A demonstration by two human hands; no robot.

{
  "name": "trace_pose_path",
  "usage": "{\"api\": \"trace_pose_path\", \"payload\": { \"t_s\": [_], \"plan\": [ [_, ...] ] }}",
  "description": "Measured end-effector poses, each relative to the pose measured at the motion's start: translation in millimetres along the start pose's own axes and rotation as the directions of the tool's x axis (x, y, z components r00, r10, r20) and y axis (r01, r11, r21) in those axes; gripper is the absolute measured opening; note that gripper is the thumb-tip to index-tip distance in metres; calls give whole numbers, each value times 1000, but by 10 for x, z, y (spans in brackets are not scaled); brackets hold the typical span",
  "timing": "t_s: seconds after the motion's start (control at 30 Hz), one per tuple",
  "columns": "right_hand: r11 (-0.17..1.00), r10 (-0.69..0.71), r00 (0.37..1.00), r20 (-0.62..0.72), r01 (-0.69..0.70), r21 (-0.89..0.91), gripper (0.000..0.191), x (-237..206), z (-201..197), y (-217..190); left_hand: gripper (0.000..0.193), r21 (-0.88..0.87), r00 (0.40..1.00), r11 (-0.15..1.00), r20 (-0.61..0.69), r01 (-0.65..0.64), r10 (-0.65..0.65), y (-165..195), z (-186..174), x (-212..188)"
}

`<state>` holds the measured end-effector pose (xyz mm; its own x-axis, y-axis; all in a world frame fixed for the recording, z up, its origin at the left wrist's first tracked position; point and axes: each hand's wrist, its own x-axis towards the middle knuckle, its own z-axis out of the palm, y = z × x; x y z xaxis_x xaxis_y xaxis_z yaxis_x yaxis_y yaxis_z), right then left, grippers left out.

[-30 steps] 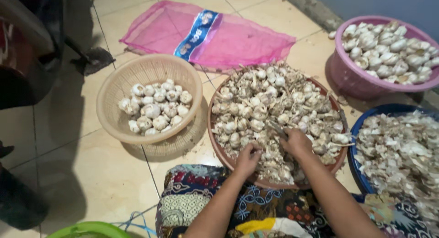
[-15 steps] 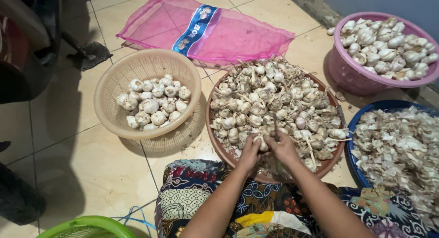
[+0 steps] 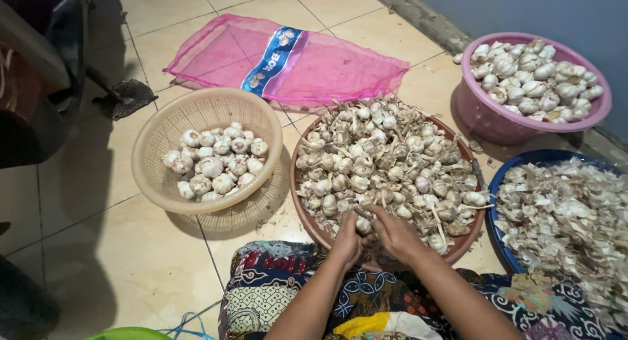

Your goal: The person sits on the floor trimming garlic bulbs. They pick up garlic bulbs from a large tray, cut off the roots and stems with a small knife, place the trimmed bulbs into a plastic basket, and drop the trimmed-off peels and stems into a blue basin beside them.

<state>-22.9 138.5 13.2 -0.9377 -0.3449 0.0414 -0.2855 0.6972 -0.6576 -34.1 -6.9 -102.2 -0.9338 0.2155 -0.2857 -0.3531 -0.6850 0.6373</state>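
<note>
— How are the arms placed?

— Both forearms come up from the bottom edge of the view, over a patterned cloth [image 3: 281, 288] on the lap, and meet at the near rim of the brown bowl [image 3: 314, 225]. The left hand [image 3: 348, 238] and the right hand [image 3: 392, 232] sit side by side, touching each other.

— Open or closed?

— Both are curled in. The left hand's fingers wrap around a garlic bulb [image 3: 364, 223], and the right hand's fingers press on that same bulb from the other side. So it is pinched between the two hands, just above the heap of garlic in the brown bowl, at its near edge.

— What lies around them?

— To the left, on the tiled floor [image 3: 118, 248], a tan basket [image 3: 157, 183] with cleaner white bulbs. To the right, a blue basin [image 3: 500, 183] full of papery skins. Farther back on the right, a pink basin [image 3: 477, 111] of bulbs, and behind the brown bowl a flat pink mesh sack [image 3: 340, 68].
</note>
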Motion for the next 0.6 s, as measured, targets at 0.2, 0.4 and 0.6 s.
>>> {"api": "trace_pose_path", "payload": {
  "t_s": [0.2,0.4,0.6],
  "plan": [
    [998,40,999,-31,-39,45,31,55,173,126,30,298,996,954,-89,28,-1,8,-8,-31],
    [881,351,934,-68,-305,363,34,228,277,154,37,624,991,770,93,-134,97,-87,65,-91],
    [623,527,841,121,-479,619,50,291,49,227,50,485,999,874,-48,24,-1,361,198,-203]
  ]
}}
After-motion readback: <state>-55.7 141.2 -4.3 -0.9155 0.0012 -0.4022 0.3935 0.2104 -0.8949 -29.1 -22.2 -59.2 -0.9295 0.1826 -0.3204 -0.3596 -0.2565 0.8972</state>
